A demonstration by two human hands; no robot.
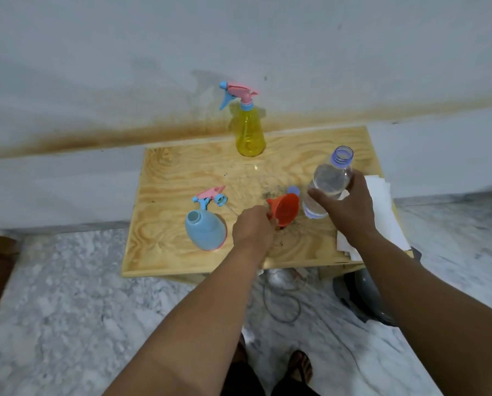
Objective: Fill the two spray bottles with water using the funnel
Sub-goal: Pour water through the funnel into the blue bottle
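Left hand (pixel 253 224) fingers pinched on orange funnel (pixel 285 208) for transfer to uncapped blue spray bottle (pixel 206 231); right hand (pixel 349 202) fingers wrapped around open water bottle (pixel 326 181), kept upright against spilling.

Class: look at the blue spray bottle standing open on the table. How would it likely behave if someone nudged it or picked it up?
The blue bottle has its spray head off and lying behind it, and looks unfilled, so it is probably light and would slide or tip easily. Its rounded body suggests that it would roll once it was down. The plastic is likely stiff, not fragile.
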